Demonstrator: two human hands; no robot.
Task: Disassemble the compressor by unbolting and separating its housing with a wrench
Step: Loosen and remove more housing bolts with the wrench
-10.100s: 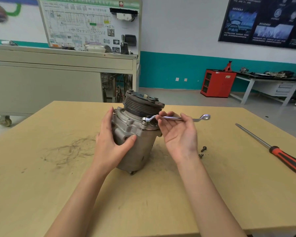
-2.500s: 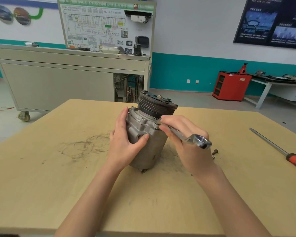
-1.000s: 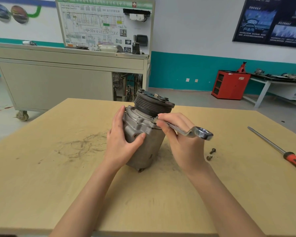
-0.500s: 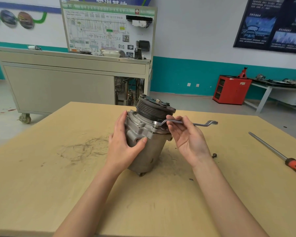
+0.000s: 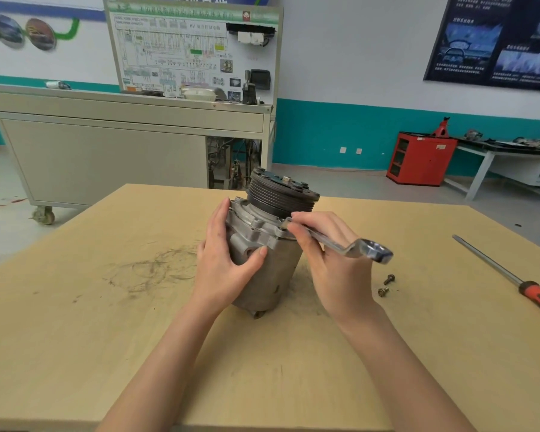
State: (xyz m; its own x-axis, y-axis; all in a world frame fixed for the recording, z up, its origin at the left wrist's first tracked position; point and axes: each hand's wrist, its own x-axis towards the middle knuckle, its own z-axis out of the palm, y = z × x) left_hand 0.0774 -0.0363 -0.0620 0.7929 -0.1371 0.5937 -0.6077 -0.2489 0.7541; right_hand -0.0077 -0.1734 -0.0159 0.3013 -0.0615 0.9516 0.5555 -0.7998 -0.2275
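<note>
Grey metal, 1 compressor stands tilted mid-table, left hand curled round its housing. Right hand grips 1 wrench set on its flange. 2 bolts and 1 screwdriver lie right. Wall board reads "HV".

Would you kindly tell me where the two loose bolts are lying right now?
In the head view, the two loose bolts lie on the table, right of the compressor and the right hand, between the free end of the wrench and the screwdriver.

"HV" on wiring-diagram board
</note>
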